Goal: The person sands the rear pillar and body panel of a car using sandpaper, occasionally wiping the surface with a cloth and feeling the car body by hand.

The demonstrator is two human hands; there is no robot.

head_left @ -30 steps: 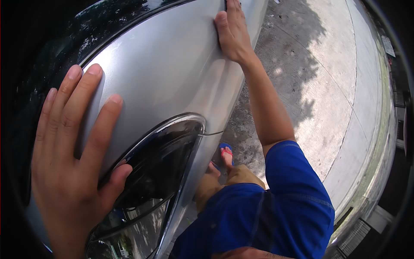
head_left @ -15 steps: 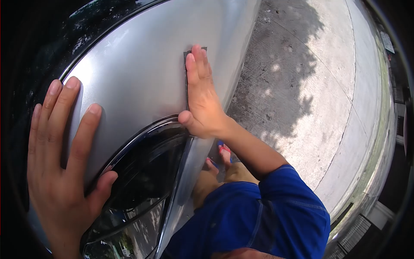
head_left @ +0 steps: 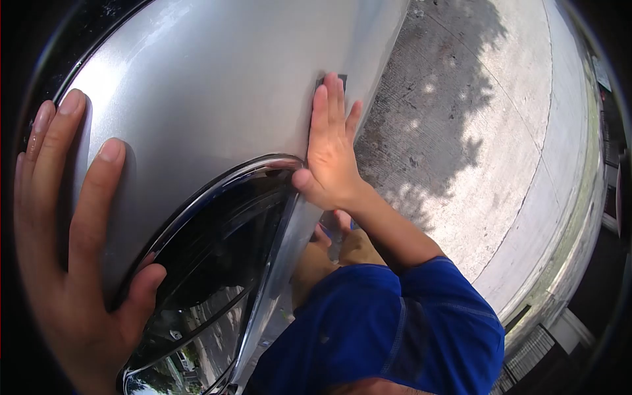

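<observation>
A silver car panel [head_left: 210,85] fills the upper left and middle. My left hand [head_left: 72,263] rests on it at the left, fingers spread, beside the dark side window [head_left: 217,243]. Near the panel's right edge lies my right hand [head_left: 332,151], flat with its fingers stretched out. Under its fingertips a thin dark sheet [head_left: 342,79] shows at the corner; the palm hides the rest. The right thumb touches the rounded chrome trim [head_left: 263,161] of the window.
Concrete ground [head_left: 507,178] with tree shadow lies right of the car, and a curb [head_left: 573,230] curves beyond it. Below are my blue shirt [head_left: 368,322], tan shorts and feet. A metal grating [head_left: 526,359] shows at the lower right.
My right hand has come down from the panel's far end toward the window corner, then shifted slightly right. My left hand has moved left in view, still spread.
</observation>
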